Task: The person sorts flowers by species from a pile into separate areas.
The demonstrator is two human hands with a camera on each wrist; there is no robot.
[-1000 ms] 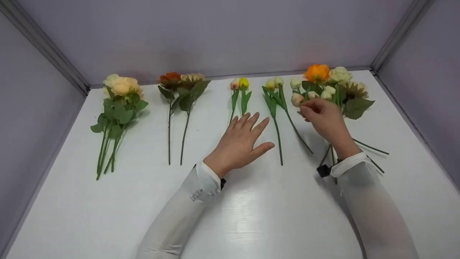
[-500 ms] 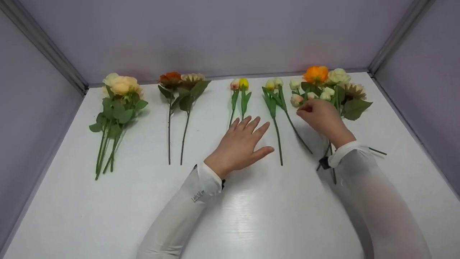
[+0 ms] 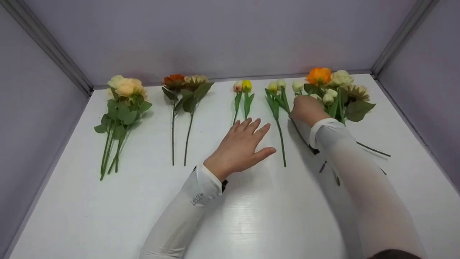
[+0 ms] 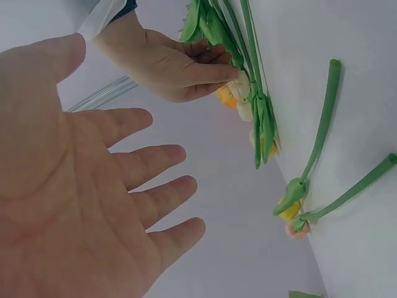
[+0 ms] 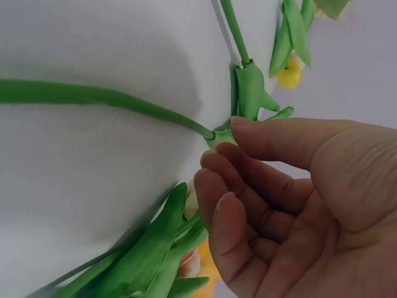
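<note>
My left hand (image 3: 237,147) is spread with straight fingers and holds nothing. It lies in front of a pink tulip (image 3: 238,86) and a yellow tulip (image 3: 247,85), hiding their lower stems. To the right, my right hand (image 3: 309,109) reaches a white tulip (image 3: 281,85) lying beside a pale yellow tulip (image 3: 272,87). In the right wrist view, the thumb and curled fingers pinch the white tulip at its leaf base (image 5: 218,138), where the green stem (image 5: 105,96) meets it. My right hand covers part of the mixed bunch behind it.
The mixed bunch at right includes an orange flower (image 3: 318,76), a cream flower (image 3: 341,77) and pale tulips (image 3: 329,97). Farther left lie a rust-red flower (image 3: 174,81) and a beige flower (image 3: 196,80). Peach roses (image 3: 129,87) lie far left. Walls enclose the white table (image 3: 107,216).
My right hand has moved left and down from the mixed bunch to the white tulip's stem. My left hand stays about where it was, and the view has shifted slightly.
</note>
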